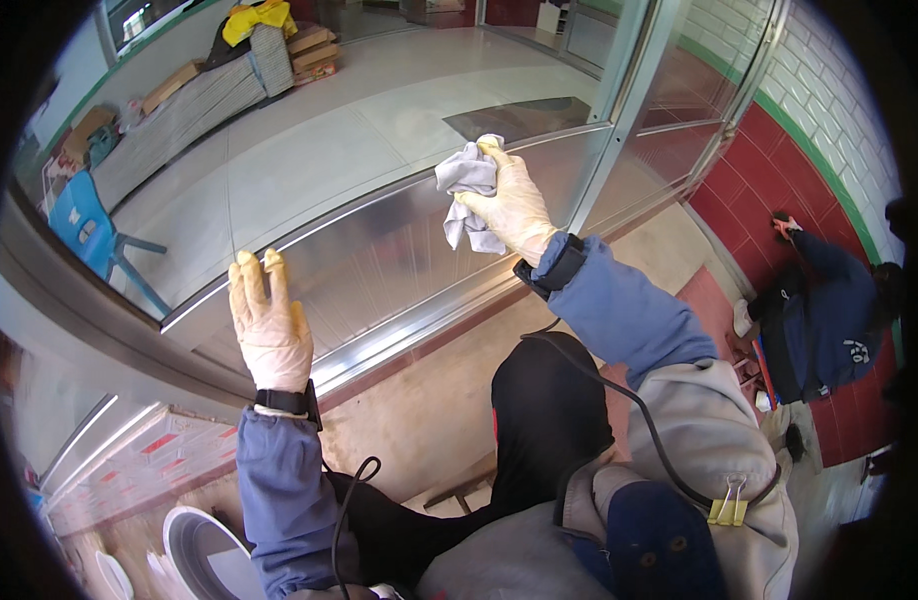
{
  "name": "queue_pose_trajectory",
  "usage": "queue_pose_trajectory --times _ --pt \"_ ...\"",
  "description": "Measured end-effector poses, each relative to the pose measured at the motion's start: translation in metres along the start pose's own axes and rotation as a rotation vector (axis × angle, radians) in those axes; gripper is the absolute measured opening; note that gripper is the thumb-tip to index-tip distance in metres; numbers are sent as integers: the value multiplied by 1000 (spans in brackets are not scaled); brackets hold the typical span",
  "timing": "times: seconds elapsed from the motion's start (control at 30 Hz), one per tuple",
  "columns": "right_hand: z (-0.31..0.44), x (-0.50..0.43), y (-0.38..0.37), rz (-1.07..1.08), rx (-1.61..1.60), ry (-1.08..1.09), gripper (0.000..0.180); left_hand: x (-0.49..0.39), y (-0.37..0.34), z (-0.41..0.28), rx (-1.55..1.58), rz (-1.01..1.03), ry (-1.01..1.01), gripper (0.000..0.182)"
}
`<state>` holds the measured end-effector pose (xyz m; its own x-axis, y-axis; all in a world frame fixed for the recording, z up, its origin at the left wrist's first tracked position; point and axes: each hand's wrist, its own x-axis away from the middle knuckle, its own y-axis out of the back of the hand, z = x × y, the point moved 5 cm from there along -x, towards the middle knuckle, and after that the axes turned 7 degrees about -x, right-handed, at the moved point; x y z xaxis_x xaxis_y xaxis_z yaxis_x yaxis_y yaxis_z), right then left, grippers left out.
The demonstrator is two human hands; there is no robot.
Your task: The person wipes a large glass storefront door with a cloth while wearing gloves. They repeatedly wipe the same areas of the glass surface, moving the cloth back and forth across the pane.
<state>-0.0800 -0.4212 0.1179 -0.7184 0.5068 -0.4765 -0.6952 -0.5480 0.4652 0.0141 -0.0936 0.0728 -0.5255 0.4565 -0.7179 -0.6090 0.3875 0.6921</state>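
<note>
Before me stands a metal-framed glass partition with a brushed metal lower panel (384, 262). My right hand (515, 199), in a pale yellow rubber glove, grips a crumpled light grey cloth (468, 184). The cloth hangs in front of the top rail of that panel, and its lower end drapes over the panel. My left hand (273, 322), gloved the same way, holds nothing. Its fingers are extended and slightly apart at the rail's left end; whether they press on the metal I cannot tell. Dark bands circle both wrists.
A grey basin (204, 551) is on the floor at lower left. To the right, another person (826, 322) reaches toward a red tiled wall (774, 180). Behind the glass are a blue plastic chair (88, 225) and cardboard boxes (313, 52). A black cable (624, 390) crosses my right sleeve.
</note>
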Motion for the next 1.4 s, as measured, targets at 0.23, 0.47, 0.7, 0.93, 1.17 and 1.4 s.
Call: queue_pose_trajectory --times 0.23,0.47,0.7,0.93,1.17,1.4 --pt "40 16 -46 207 243 192 76 0 6 3 46 -47 -58 66" --pt "84 44 -107 264 358 450 84 4 4 10 53 -46 -30 68" --pt "127 59 -148 254 351 655 82 9 17 16 43 -13 111 66" --pt "173 69 -188 214 359 825 69 25 43 51 62 -169 265 74" --pt "223 85 -237 186 384 995 23 40 65 81 213 -514 253 70" --pt "250 94 -267 264 322 1040 18 37 67 88 543 -599 295 52"
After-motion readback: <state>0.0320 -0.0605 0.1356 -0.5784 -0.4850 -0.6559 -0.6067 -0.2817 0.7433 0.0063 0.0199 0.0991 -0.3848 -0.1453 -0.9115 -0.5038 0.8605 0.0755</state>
